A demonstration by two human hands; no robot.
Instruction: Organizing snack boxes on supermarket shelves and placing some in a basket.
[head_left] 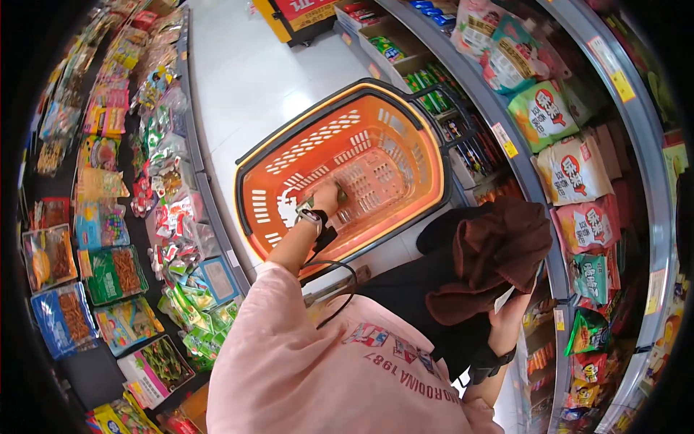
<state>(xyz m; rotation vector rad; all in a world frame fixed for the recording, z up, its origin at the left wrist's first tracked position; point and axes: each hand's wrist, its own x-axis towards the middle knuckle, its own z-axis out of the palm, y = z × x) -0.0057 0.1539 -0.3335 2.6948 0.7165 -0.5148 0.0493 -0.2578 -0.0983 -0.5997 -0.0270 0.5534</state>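
My left hand point(327, 199) reaches down into an orange plastic shopping basket point(249, 173) with a black rim and slotted walls. Its fingers are curled closed, with a small dark greenish bit showing at their edge; what it is, I cannot make out. On my right, a bunched dark brown cloth point(499, 253) is gripped in my right hand point(512, 312), held up near my thigh. A small white tag or paper shows beside those fingers. The cloth covers part of that hand.
Shelves of bagged snacks point(116, 275) line the left. The right shelf point(538, 188) carries more packets and price labels, close to my right arm. Pale floor tiles point(238, 72) run ahead to a yellow and black display stand point(293, 22). The basket's black handle point(463, 108) leans near the right shelf.
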